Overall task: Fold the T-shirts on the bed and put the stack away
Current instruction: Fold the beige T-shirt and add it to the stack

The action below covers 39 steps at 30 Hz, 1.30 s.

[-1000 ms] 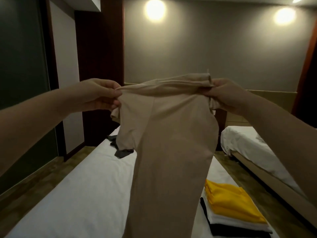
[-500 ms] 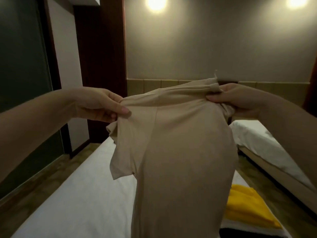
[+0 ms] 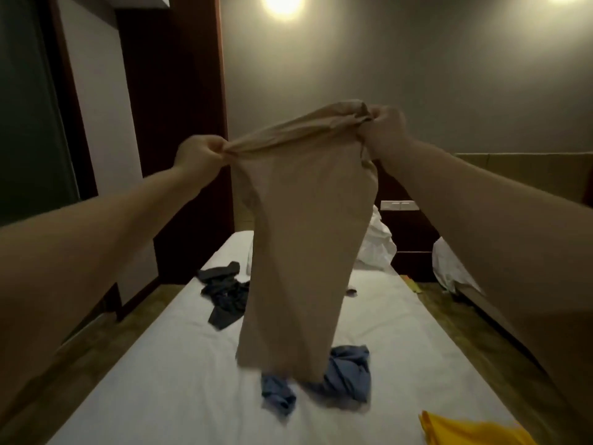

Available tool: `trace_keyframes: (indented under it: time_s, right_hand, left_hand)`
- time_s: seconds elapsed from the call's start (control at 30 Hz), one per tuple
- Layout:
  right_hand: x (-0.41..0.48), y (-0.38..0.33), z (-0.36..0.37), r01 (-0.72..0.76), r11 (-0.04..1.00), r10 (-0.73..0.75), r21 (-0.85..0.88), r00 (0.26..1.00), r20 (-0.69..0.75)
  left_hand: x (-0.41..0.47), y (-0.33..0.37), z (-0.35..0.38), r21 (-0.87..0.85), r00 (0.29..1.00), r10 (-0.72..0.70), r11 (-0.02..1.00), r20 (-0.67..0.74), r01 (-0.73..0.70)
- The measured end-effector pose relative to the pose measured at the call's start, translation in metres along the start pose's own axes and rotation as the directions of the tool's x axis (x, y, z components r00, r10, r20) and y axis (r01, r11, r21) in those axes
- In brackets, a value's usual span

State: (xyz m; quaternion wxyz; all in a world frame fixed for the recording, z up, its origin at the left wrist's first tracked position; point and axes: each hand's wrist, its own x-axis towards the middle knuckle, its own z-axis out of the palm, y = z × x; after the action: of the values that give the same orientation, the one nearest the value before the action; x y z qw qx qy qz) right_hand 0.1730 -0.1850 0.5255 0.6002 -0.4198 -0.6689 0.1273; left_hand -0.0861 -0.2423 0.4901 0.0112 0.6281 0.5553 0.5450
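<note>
- Two hands, both mine, hold one beige T-shirt [image 3: 305,239] up in the air above the white bed [image 3: 144,390]. The shirt hangs long and narrow, apparently doubled lengthwise, with its lower hem dangling just over the middle of the mattress.
- My left hand [image 3: 200,154] is a tight fist, its fingers curled round the bunched left end of the shirt's top edge.
- My right hand [image 3: 386,126] sits higher and farther off, its fingers curled round the gathered right end, so the top edge slopes up from left to right.
- Both bare forearms reach forward, nearly straight, from the near corners of the view toward the far wall.
- To do this step well, I judge I should level my hands and draw the top edge taut so the bunching smooths out. Then I should lower the hem first onto bare sheet and lay the shirt flat before folding it across.
- The landing spot matters. A crumpled blue T-shirt [image 3: 346,370] lies right under the hem, and a dark grey T-shirt [image 3: 224,293] lies farther off to the left. Both are unfolded.
- A yellow garment [image 3: 465,431] shows at the near right edge of the bed, cut off by the frame.
</note>
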Motion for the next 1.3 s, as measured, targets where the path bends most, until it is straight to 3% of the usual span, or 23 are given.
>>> trace_keyframes:
  time_s: [0.17, 0.3, 0.43, 0.53, 0.67, 0.73, 0.83, 1.03, 1.1, 1.2, 1.27, 1.3]
  right_hand:
    - [-0.016, -0.019, -0.015, 0.084, 0.996, -0.085, 0.015, 0.996, 0.024]
    - [-0.096, -0.009, -0.027, -0.029, 0.998, 0.024, 0.051, 0.995, 0.095]
    - [-0.213, 0.024, -0.033, -0.165, 0.986, 0.168, -0.032, 0.954, 0.248]
    - [-0.317, 0.056, -0.037, -0.239, 0.957, 0.284, -0.163, 0.877, 0.386]
    - [-0.44, 0.108, -0.035, -0.343, 0.889, 0.452, -0.304, 0.761, 0.466]
    - [-0.476, 0.127, -0.034, -0.32, 0.865, 0.486, -0.386, 0.722, 0.492]
    - [-0.491, 0.129, -0.037, -0.285, 0.864, 0.475, -0.416, 0.736, 0.482]
    - [-0.48, 0.103, -0.059, -0.212, 0.894, 0.391, -0.394, 0.799, 0.457]
    - [-0.497, 0.097, -0.07, -0.086, 0.907, 0.326, -0.412, 0.762, 0.56]
    - [-0.539, 0.105, -0.078, 0.092, 0.879, 0.328, -0.468, 0.597, 0.732]
    - [-0.568, 0.115, -0.079, 0.102, 0.885, 0.31, -0.454, 0.599, 0.739]
    - [-0.58, 0.121, -0.08, 0.097, 0.896, 0.285, -0.433, 0.621, 0.73]
  left_hand:
    - [0.003, 0.005, -0.018, 0.051, 0.994, 0.109, 0.993, 0.002, -0.109]
    - [-0.07, -0.011, -0.026, 0.191, 0.985, 0.143, 0.968, 0.1, -0.16]
    - [-0.192, -0.054, -0.02, 0.232, 0.981, 0.057, 0.968, 0.183, -0.099]
    - [-0.308, -0.092, -0.006, 0.314, 0.973, -0.066, 0.95, 0.221, -0.007]
    - [-0.442, -0.126, 0.012, 0.368, 0.892, -0.287, 0.918, 0.348, 0.152]
    - [-0.481, -0.134, 0.015, 0.371, 0.851, -0.368, 0.901, 0.374, 0.227]
    - [-0.496, -0.131, 0.01, 0.381, 0.849, -0.376, 0.895, 0.371, 0.231]
    - [-0.49, -0.108, 0.001, 0.391, 0.907, -0.133, 0.92, 0.4, -0.038]
    - [-0.507, -0.116, 0.003, 0.419, 0.868, -0.061, 0.891, 0.493, -0.176]
    - [-0.545, -0.133, 0.006, 0.455, 0.767, -0.134, 0.862, 0.628, -0.222]
    - [-0.567, -0.138, 0.006, 0.486, 0.733, -0.209, 0.854, 0.648, -0.186]
    - [-0.572, -0.14, 0.005, 0.48, 0.749, -0.219, 0.864, 0.626, -0.149]
